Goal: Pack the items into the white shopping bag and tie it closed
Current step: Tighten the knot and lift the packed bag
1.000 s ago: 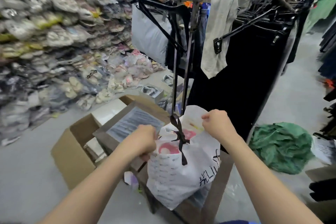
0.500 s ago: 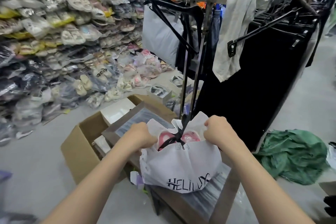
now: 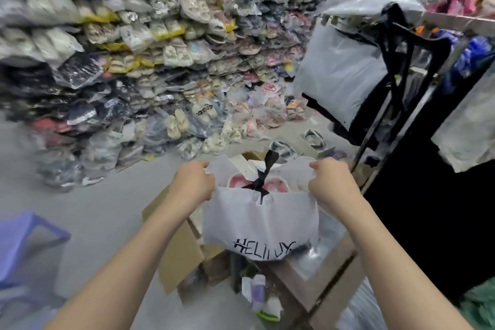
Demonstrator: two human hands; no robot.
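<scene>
A stockroom wall of bagged slippers and sandals point(image 3: 166, 61) fills the view from nine o'clock round to twelve, stacked in clear plastic from a grey concrete floor point(image 3: 88, 211) upward; motion blur smears most of the packets, worst toward the left edge. At one to three o'clock a clothes rack point(image 3: 401, 126) carries a pale grey plastic sack point(image 3: 340, 80), black straps and dark garments, with a whitish cloth point(image 3: 468, 131) cut off by the right edge. At eight o'clock a purple plastic stool point(image 3: 24, 244) is only partly in frame. Below centre an open cardboard box point(image 3: 176, 254) sits on the floor, touching the near side of a low brown table point(image 3: 329, 273), and small bottles point(image 3: 257, 295) stand under the table, too blurred to identify. A green heap point(image 3: 479, 308) at five o'clock is cropped.

The white shopping bag point(image 3: 259, 225) rests on the table at centre, its mouth spread open between both fists and blocking the box tops behind it. Black lettering, partly creased and unreadable at its end, runs along its lower front. Inside, pink-and-white slippers point(image 3: 278, 185) show, half hidden by a black ribbon tie point(image 3: 261, 179) rising from the near rim. The left hand point(image 3: 194, 185) is clenched on the bag's left rim, the right hand point(image 3: 333, 185) clenched on the right rim.
</scene>
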